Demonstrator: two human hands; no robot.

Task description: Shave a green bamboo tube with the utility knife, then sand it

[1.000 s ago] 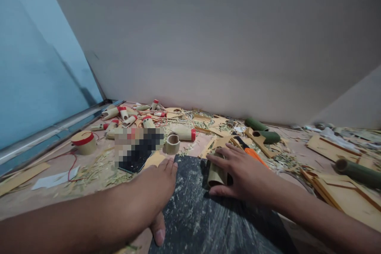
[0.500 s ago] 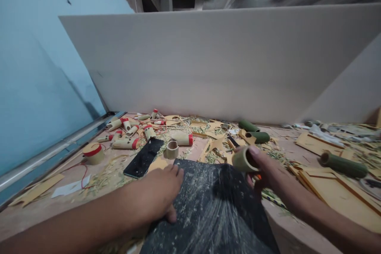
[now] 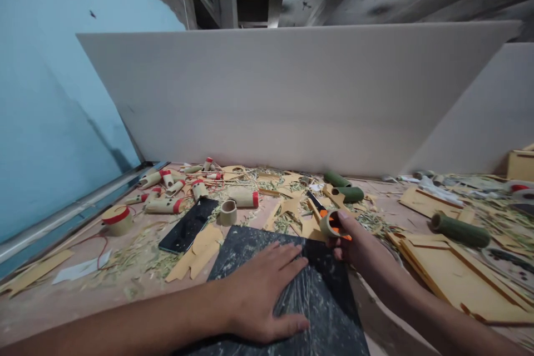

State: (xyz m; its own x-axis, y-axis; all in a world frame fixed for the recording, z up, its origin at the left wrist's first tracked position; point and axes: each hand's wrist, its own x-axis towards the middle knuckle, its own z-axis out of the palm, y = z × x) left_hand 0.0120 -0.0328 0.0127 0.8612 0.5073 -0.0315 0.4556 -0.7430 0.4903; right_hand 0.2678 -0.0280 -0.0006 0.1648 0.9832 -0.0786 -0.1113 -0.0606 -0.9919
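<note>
My left hand (image 3: pixel 267 292) lies flat on a dark, dusty sheet (image 3: pixel 321 311), its fingers spread and nothing in them. At the sheet's far right edge, my right hand (image 3: pixel 354 239) pinches a short bamboo ring (image 3: pixel 327 226) between thumb and fingers, its open end facing me. Partly behind that ring is a tool with an orange handle (image 3: pixel 322 213) and a dark blade; whether my fingers touch it I cannot tell. Another bamboo ring (image 3: pixel 228 214) stands just beyond the sheet's far edge, beside a black phone (image 3: pixel 187 226).
Several red-ended bamboo tubes (image 3: pixel 164 205) lie at the far left, near a red-topped bamboo piece (image 3: pixel 117 221). Green bamboo pieces (image 3: pixel 461 230) and thin wooden panels (image 3: pixel 467 272) are on the right. Shavings litter the table; a pale board (image 3: pixel 292 100) rises behind.
My left hand has slid from the sheet's left edge onto its middle and flattened. My right hand has shifted slightly left with the bamboo ring, uncovering more of the orange-handled tool. The view has tilted slightly.
</note>
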